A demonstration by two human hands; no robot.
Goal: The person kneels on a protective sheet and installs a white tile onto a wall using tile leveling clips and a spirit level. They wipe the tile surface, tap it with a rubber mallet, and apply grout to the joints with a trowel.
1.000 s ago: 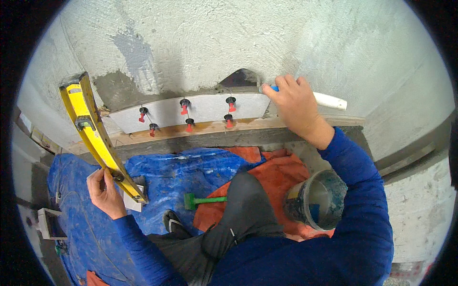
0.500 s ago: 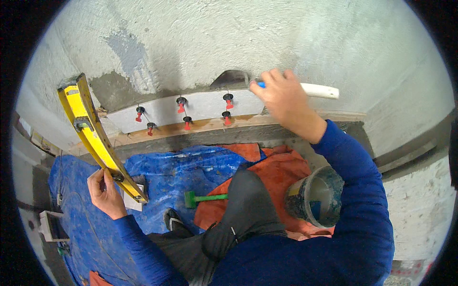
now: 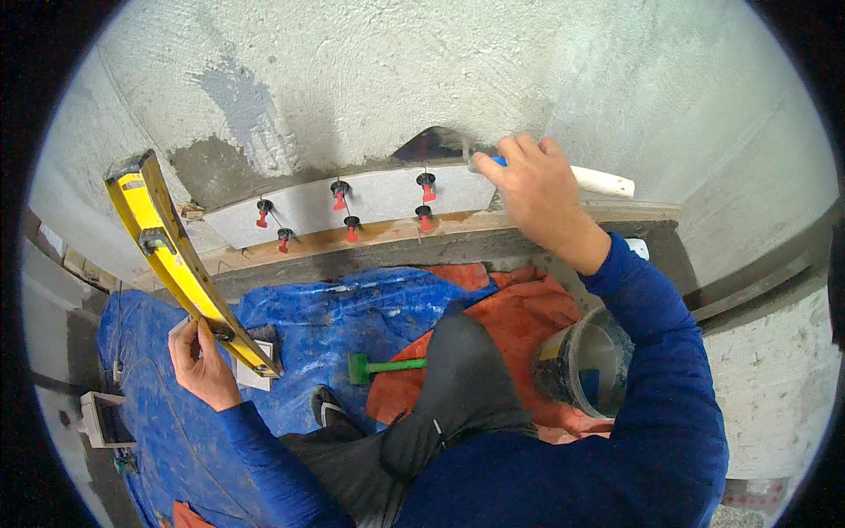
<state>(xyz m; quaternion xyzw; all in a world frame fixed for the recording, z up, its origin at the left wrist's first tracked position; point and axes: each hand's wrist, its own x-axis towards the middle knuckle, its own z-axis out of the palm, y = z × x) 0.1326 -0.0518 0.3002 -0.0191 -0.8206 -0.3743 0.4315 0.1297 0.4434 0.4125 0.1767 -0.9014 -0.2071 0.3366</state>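
My left hand [image 3: 204,363] pinches the lower part of a yellow spirit level [image 3: 183,268], which leans up and away to the left. In my right hand [image 3: 539,189] is a trowel; its dark pointed blade [image 3: 431,145] rests close to the wall, along the upper edge of a pale tile strip [image 3: 304,211]. Blue shows on the handle by my thumb, and a white length [image 3: 603,181] in line with it sticks out behind the hand. Several black and red levelling clips [image 3: 340,195] sit along the strip's joints and edges.
A dirty bucket [image 3: 583,365] stands right of my knee. A green mallet [image 3: 385,367] lies across the blue tarp [image 3: 308,308] and orange sheet [image 3: 528,308]. The rough plastered wall [image 3: 378,79] rises ahead. A light box-like piece [image 3: 104,418] sits at far left.
The view has shifted slightly. Both hands keep their holds; the trowel blade stays by the tile strip's upper edge, tilted a little differently. A white object now shows beyond my right sleeve.
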